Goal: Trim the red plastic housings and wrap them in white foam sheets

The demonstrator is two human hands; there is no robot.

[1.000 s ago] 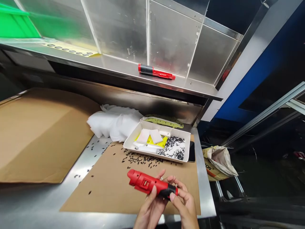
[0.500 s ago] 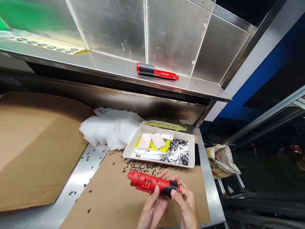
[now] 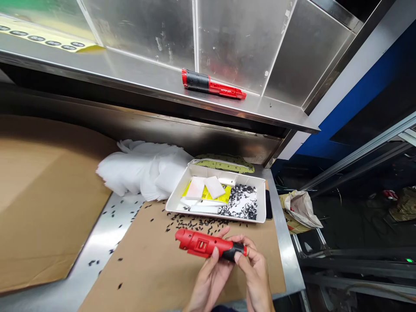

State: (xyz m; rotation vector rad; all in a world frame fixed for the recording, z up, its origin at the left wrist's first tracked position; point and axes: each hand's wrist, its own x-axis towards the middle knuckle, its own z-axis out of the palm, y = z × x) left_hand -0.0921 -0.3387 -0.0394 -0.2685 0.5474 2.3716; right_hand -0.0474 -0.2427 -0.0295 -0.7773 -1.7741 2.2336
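On the near side of the white tray [image 3: 177, 195], two hands hold a red-and-black casing [image 3: 195, 242] just above a flat cardboard sheet [image 3: 156, 260] on the bench [image 3: 290, 260]. The left hand [image 3: 211, 275] has its fingers closed around the casing's red middle, thumb on the near face; the right hand [image 3: 255, 268] grips the black end between thumb and fingers. Small black parts [image 3: 195, 225] lie scattered close before the tray. Inside the tray are white pads [image 3: 214, 187], a yellow packet [image 3: 224, 197] and more black pieces [image 3: 248, 210]. A dark flat object [image 3: 268, 206] sits just right of the tray, and a white sheet pile [image 3: 139, 169] left of it. Behind the tray lies a green patterned item [image 3: 224, 164]; above and beyond, a second red-and-black casing [image 3: 212, 84] rests on a metal shelf [image 3: 146, 78].
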